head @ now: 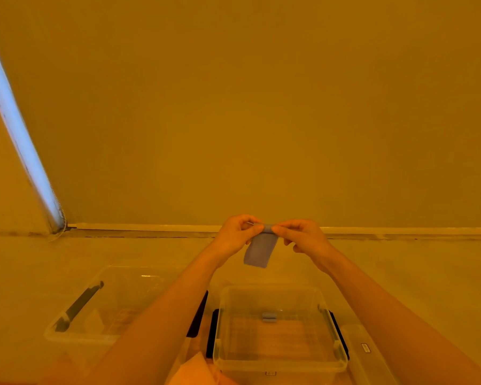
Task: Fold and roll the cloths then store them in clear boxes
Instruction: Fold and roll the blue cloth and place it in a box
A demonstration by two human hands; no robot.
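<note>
A small grey-blue cloth [260, 250] hangs in the air above the floor, folded into a narrow strip. My left hand [235, 236] pinches its top left end and my right hand [300, 236] pinches its top right end, both raised in front of the wall. Below them stands a clear box [279, 362] with black side latches; a small rolled grey-blue cloth [269, 316] lies inside it near the back. A second clear box [75, 333] with a dark handle stands to the left, partly hidden by my left forearm.
A clear lid [365, 351] lies to the right of the near box. A light-coloured cloth [192, 370] sits at the bottom edge between the boxes. The wall and its baseboard [150, 227] run behind; a bright window strip [17, 129] is at the left.
</note>
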